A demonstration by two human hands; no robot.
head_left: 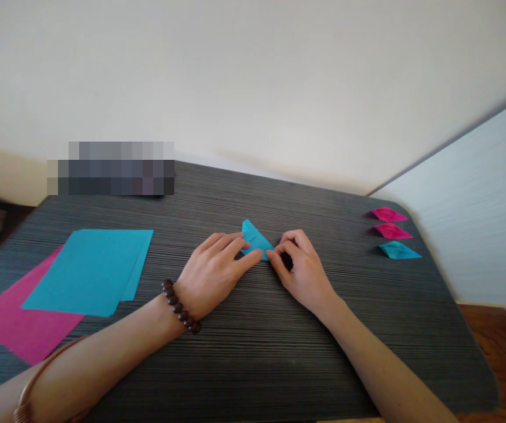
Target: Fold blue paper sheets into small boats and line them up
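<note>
— What is being handled, and where is it found?

— One small folded blue paper triangle (255, 238) is seen lying on the dark striped table (244, 352), about mid-table, between the two hands.

— How are the hands set?

— The left hand (211, 271) is laid open, with its fingers stretched out and pressed onto the triangle's near edge. The right hand (302, 269) is curled, and its thumb tip is brought to the triangle's right corner, where the left forefinger is touched. Whether that corner is pinched cannot be told. One brown bead bracelet (181, 306) is worn on the left wrist.

— What else is counted?

— At the left, flat blue paper sheets (90, 267) are stacked. Two edges are made out, and the full count cannot be told. One flat pink paper sheet (19, 326) is partly covered by them. At the table's far right, three folded pieces are lined up, well apart from the hands: two folded pink paper pieces (388, 214) and, nearest, one folded blue paper piece (398, 251).
</note>
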